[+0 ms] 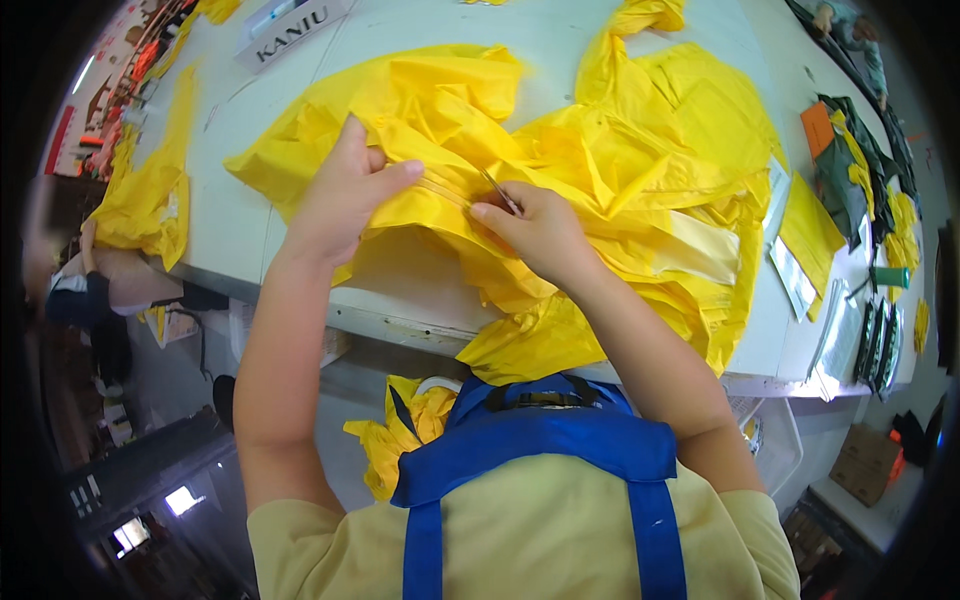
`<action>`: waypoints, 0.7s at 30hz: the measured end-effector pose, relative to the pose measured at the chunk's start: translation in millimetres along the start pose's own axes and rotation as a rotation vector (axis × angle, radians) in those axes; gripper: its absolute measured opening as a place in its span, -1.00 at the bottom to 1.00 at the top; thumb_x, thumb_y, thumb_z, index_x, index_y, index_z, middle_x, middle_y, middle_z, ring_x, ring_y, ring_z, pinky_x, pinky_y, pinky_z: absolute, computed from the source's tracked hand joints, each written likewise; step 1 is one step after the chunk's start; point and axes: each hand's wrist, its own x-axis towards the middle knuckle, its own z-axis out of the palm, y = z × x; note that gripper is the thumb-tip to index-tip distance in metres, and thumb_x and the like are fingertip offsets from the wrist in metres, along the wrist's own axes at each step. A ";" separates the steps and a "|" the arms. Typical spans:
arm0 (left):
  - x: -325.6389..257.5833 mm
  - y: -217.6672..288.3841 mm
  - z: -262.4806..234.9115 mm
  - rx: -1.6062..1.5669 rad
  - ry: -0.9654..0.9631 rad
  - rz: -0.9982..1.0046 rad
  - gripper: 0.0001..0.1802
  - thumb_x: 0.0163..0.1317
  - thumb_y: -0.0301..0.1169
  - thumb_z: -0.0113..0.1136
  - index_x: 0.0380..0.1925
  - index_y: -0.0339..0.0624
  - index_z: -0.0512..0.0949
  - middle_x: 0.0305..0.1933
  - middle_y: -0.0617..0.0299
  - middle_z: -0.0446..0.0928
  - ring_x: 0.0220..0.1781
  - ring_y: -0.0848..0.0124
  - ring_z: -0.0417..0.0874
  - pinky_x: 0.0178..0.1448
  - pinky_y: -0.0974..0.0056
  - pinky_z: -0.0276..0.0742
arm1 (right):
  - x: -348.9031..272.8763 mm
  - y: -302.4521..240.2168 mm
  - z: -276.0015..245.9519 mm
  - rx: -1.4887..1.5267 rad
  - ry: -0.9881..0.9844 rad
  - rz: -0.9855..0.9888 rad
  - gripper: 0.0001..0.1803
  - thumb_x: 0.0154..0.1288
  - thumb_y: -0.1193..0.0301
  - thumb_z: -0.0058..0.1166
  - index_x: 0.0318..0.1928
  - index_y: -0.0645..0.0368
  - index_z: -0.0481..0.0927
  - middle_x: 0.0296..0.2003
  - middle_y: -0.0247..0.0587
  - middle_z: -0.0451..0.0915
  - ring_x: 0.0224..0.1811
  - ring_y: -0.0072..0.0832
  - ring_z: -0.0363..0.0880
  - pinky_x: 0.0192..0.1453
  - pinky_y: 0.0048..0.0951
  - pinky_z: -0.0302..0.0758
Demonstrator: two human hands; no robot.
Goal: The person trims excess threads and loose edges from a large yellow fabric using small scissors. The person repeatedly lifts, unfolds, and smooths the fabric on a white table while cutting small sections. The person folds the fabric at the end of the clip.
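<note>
From the head camera, a big yellow garment (600, 170) of thin, shiny fabric lies crumpled across the middle of the white table (250, 230), with deep folds and creases. Its lower part spills over the near edge of the table and hangs down toward the person's blue apron (530, 440). A paler, see-through panel shows on its right side.

The left hand (345, 195) rests on the fabric close to the near edge. Its fingers are curled and the thumb presses against them, pinching a raised ridge of the yellow garment, so the grip is narrow and closed on cloth.

The right hand (540, 230) sits just beside it on the same ridge. Thumb and forefinger are drawn tight around a small thin metal tool (500, 192), whose tip points up and away toward the far edge. Whether the tip touches the fabric cannot be told.

More yellow cloth (150, 190) hangs over the left edge of the table. Flat yellow packets (808, 232) lie near the right edge.
</note>
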 end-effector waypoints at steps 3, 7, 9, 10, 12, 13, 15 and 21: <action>-0.5 1.3 7.1 -0.090 -0.012 0.079 -0.41 0.19 -0.60 0.10 0.21 -0.26 0.12 0.04 0.02 0.46 0.02 0.36 0.55 0.05 0.32 0.50 | -0.9 -2.0 -2.3 0.027 0.015 -0.012 -0.60 0.14 0.15 0.20 -0.29 0.30 0.59 -0.54 -0.12 0.52 -0.47 -0.38 0.48 -0.32 -0.40 0.41; 3.9 6.9 14.1 -0.128 -0.023 0.091 -0.45 0.20 -0.60 0.08 0.19 -0.26 0.16 0.06 0.04 0.46 0.05 0.33 0.54 0.07 0.28 0.50 | -4.1 -2.8 -10.5 0.300 -0.082 0.053 -0.67 0.17 0.20 0.18 -0.31 0.27 0.57 -0.54 -0.16 0.50 -0.47 -0.44 0.45 -0.33 -0.39 0.39; 8.2 6.8 8.5 -0.087 -0.014 0.121 -0.47 0.20 -0.60 0.07 0.18 -0.25 0.20 0.08 0.06 0.45 0.05 0.33 0.53 0.07 0.27 0.50 | -5.6 3.7 -23.6 0.139 -0.085 0.011 -0.68 0.18 0.22 0.17 -0.28 0.27 0.56 -0.51 -0.17 0.52 -0.44 -0.43 0.46 -0.30 -0.38 0.40; 9.3 7.5 3.8 -0.078 0.003 0.143 -0.47 0.21 -0.58 0.06 0.19 -0.24 0.19 0.11 0.07 0.43 0.09 0.32 0.51 0.12 0.26 0.46 | -8.8 9.4 -35.0 0.052 -0.083 -0.002 -0.68 0.19 0.22 0.16 -0.27 0.27 0.56 -0.49 -0.17 0.54 -0.43 -0.42 0.47 -0.29 -0.37 0.40; 10.5 14.5 -10.1 -0.063 0.032 0.187 -0.47 0.24 -0.54 0.04 0.22 -0.22 0.18 0.19 0.08 0.38 0.15 0.32 0.47 0.21 0.24 0.39 | -22.4 22.3 -71.8 -0.201 -0.067 0.008 -0.69 0.19 0.25 0.15 -0.25 0.28 0.54 -0.41 -0.15 0.57 -0.36 -0.41 0.50 -0.25 -0.37 0.41; 12.1 18.6 -15.3 -0.078 0.046 0.202 -0.47 0.25 -0.54 0.04 0.22 -0.22 0.19 0.18 0.08 0.39 0.15 0.32 0.47 0.21 0.24 0.39 | -33.8 32.4 -92.5 -0.204 0.024 0.014 -0.72 0.20 0.26 0.15 -0.32 0.26 0.50 -0.47 -0.24 0.49 -0.38 -0.48 0.43 -0.25 -0.43 0.38; 13.6 27.5 -27.8 -0.112 0.078 0.229 -0.48 0.26 -0.54 0.04 0.22 -0.22 0.19 0.17 0.09 0.39 0.15 0.32 0.47 0.21 0.24 0.39 | -59.9 62.2 -147.2 -0.195 0.093 0.117 -0.71 0.20 0.27 0.14 -0.42 0.24 0.44 -0.50 -0.32 0.40 -0.39 -0.55 0.34 -0.24 -0.49 0.34; 23.1 35.0 -82.2 -0.125 0.234 0.173 -0.44 0.28 -0.51 0.04 0.27 -0.24 0.14 0.18 0.09 0.38 0.15 0.27 0.47 0.20 0.21 0.41 | -137.3 86.2 -274.1 -0.591 0.014 0.513 -0.72 0.09 0.26 0.11 -0.49 0.24 0.46 -0.54 -0.23 0.50 -0.43 -0.43 0.43 -0.27 -0.42 0.36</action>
